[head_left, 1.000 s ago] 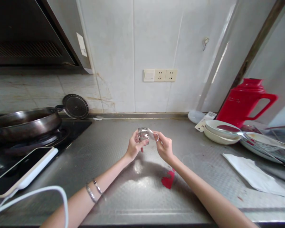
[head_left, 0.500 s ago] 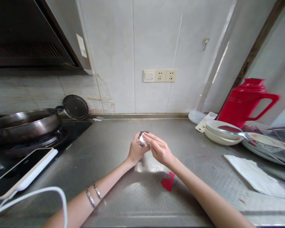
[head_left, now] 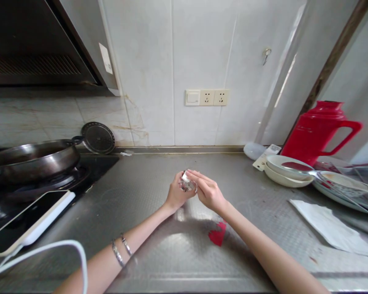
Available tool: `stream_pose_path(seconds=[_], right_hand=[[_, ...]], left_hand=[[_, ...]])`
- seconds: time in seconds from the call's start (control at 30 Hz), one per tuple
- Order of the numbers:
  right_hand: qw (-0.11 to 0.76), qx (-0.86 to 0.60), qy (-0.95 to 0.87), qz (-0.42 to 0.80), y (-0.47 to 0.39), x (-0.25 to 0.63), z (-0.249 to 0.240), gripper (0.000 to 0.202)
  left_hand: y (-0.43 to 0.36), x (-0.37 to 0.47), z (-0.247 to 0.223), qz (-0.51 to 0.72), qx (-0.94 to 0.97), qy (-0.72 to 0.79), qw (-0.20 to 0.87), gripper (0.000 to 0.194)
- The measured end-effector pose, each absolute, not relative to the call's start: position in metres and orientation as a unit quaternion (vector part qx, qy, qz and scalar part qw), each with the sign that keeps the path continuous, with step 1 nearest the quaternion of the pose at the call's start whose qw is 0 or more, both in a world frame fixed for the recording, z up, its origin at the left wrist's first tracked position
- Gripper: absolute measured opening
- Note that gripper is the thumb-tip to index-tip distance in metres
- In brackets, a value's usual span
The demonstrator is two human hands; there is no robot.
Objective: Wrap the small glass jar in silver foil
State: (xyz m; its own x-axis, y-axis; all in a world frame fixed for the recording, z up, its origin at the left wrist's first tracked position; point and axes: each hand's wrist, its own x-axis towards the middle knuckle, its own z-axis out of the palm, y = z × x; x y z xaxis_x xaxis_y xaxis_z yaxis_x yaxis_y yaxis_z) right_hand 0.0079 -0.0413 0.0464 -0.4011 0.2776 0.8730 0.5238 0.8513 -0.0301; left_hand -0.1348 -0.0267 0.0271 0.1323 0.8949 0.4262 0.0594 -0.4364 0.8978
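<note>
A small glass (head_left: pixel 188 186), clear with dark and reddish marks, is held above the metal counter at the centre. My left hand (head_left: pixel 175 194) is wrapped round its left and near side. Pressed together at the glass's rim, the fingers of my right hand (head_left: pixel 209 191) hold a small white tissue-like piece (head_left: pixel 185 177). On the counter below my hands lies a red piece with a jagged edge (head_left: pixel 217 234).
At left, a steel pan (head_left: pixel 33 163) sits on the black stove beside a phone (head_left: pixel 21 224) with a white cable. Stacked bowls (head_left: pixel 286 179), a red thermos (head_left: pixel 314 132), plates and a white cloth (head_left: pixel 334 228) are at right.
The glass has tilted slightly, showing more of its opening. My right hand has shifted a little to the right along its rim.
</note>
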Motion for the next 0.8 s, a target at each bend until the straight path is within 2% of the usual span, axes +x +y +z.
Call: stream_pose_path(seconds=[0.17,0.37,0.6,0.8], right_hand=[[0.497,-0.251,-0.82,-0.133,-0.0392,0.0119,0.0473,0.046],[0.467,-0.19,-0.849,-0.16,-0.0427,0.0088,0.0475,0.048],[0.511,-0.255,-0.812,-0.122,-0.0359,0.0165,0.0484,0.043],[0.469,-0.197,-0.845,-0.164,-0.0409,0.0088,0.0465,0.049]], left_hand=[[-0.0283,-0.1341,0.0264,0.542,0.653,0.355,0.391,0.057],[-0.0262,-0.1349,0.026,0.529,0.648,0.368,0.406,0.043],[-0.027,-0.1339,0.0268,0.568,0.617,0.339,0.427,0.059],[-0.0272,-0.1355,0.0304,0.555,0.612,0.365,0.429,0.048]])
